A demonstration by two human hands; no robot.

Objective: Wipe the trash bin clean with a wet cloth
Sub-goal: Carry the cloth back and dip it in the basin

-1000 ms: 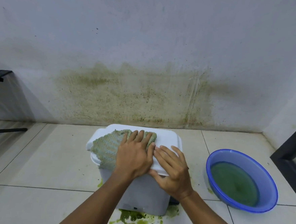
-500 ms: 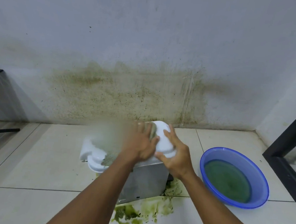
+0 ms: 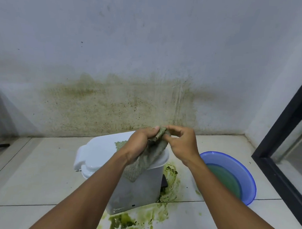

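Note:
A white pedal trash bin (image 3: 137, 190) with a white lid (image 3: 99, 152) stands on the tiled floor near the wall. A green-stained knitted cloth (image 3: 149, 159) hangs above the lid, its lower end draped over the bin's front right corner. My left hand (image 3: 141, 142) grips the cloth's upper part. My right hand (image 3: 182, 141) pinches the cloth's top edge between thumb and fingers, just right of the left hand. Both hands are lifted above the lid.
A blue basin (image 3: 231, 175) of greenish water sits right of the bin. Green slime (image 3: 130, 222) is smeared on the floor in front of and beside the bin. The stained wall (image 3: 120, 105) is behind. A black door frame (image 3: 284, 141) stands at right.
Both hands have left the lid and lifted the cloth above it; the right hand now pinches the cloth instead of holding the lid. The bin has turned slightly.

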